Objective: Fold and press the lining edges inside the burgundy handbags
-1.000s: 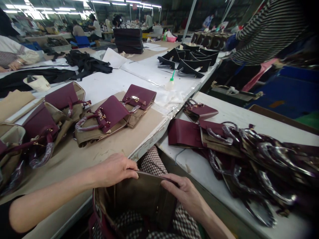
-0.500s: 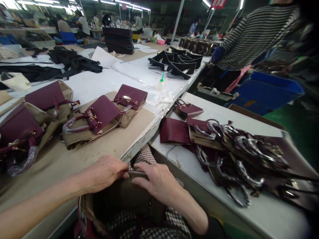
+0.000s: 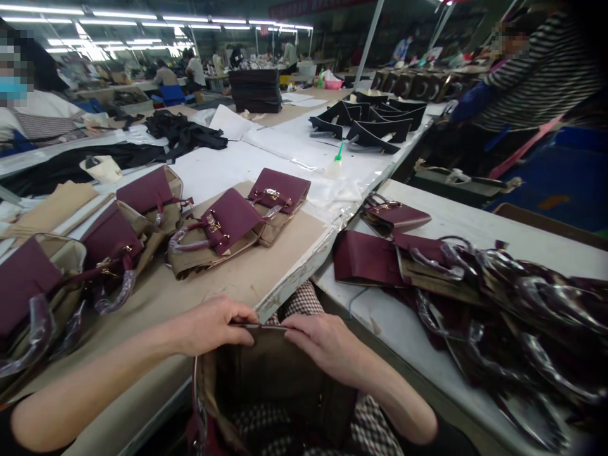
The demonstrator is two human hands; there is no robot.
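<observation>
An open maroon handbag with a tan lining [image 3: 266,386] rests on my lap over checked trousers. My left hand [image 3: 213,326] pinches the far rim of the bag's lining, fingers closed. My right hand [image 3: 323,342] grips the same rim just to the right, fingers closed too. The two hands nearly touch at the rim's middle. Just beyond them is the corner of the brown work table [image 3: 285,278].
Several maroon handbags [image 3: 228,221] lie on the table at left. A pile of maroon bag parts with wrapped handles [image 3: 475,285] covers the white table at right. A glue bottle [image 3: 336,164] and black pieces [image 3: 370,123] lie further back. People work nearby; a striped sleeve [image 3: 536,76] is at upper right.
My right hand slid left along the bag's rim from the right side to meet the left hand. The view swung a little.
</observation>
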